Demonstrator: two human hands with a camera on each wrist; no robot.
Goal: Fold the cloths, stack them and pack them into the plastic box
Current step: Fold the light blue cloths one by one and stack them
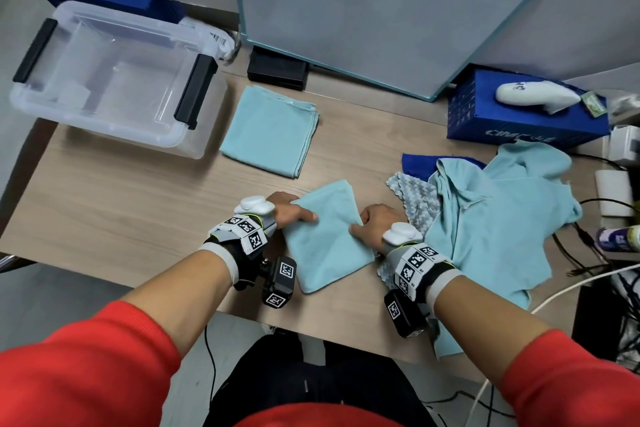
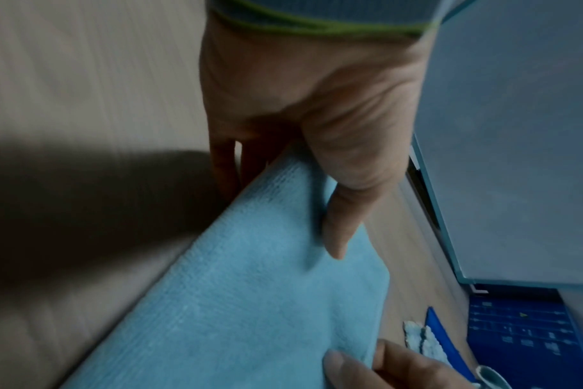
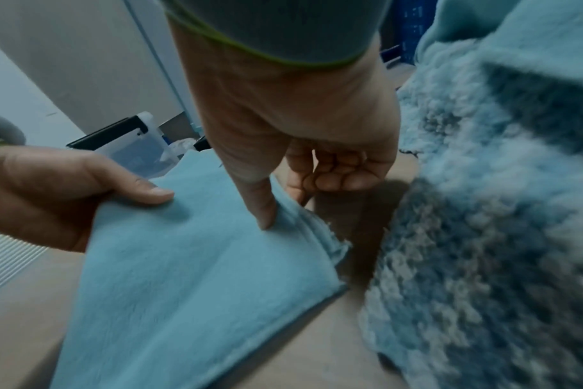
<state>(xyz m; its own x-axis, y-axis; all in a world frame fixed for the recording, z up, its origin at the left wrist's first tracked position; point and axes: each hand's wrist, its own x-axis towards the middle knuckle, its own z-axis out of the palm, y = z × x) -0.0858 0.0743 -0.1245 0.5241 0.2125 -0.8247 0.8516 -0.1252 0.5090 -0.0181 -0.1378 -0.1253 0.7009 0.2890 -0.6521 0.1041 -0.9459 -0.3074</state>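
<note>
The left hand (image 1: 289, 215) pinches one side of a folded light-blue cloth (image 1: 327, 239), thumb lying on top and the fingers (image 2: 225, 168) tucked beneath its edge, while the right hand (image 1: 375, 224) pinches the opposite side the same way, thumb on top and fingers (image 3: 330, 176) curled under. The cloth spans between the two sets of fingers, low over the desk (image 1: 138, 211). Beyond the left fingers lie a second folded cloth (image 1: 272, 130) and the clear plastic box (image 1: 114, 80); just beside the right fingers is a heap of unfolded cloths (image 1: 491, 215).

The dark blue cloth (image 1: 420, 165) lies mostly hidden under the unfolded light blue cloth (image 1: 491, 218).
</note>
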